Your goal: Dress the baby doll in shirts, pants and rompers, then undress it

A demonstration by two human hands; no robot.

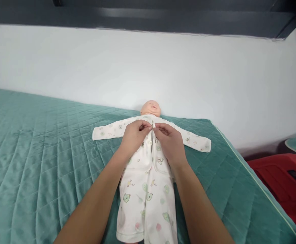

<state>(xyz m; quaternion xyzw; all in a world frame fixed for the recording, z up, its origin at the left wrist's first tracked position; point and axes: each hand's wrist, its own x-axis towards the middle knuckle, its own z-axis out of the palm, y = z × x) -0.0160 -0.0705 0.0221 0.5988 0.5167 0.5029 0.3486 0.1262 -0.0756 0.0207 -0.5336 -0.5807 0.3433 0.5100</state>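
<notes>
A baby doll lies on its back, its head near the wall. It wears a white long-sleeved top and white trousers, both printed with small animals, the sleeves spread to either side. On the chest, my left hand pinches one front edge of the top between thumb and fingers. Close beside it, my right hand pinches the opposite front edge. Below the hands the two front edges lie nearly side by side, with a button visible on the left one.
A green quilted cover lies under the doll. Behind stands a white wall with a dark beam above. A red plastic object is beyond the cover's right edge.
</notes>
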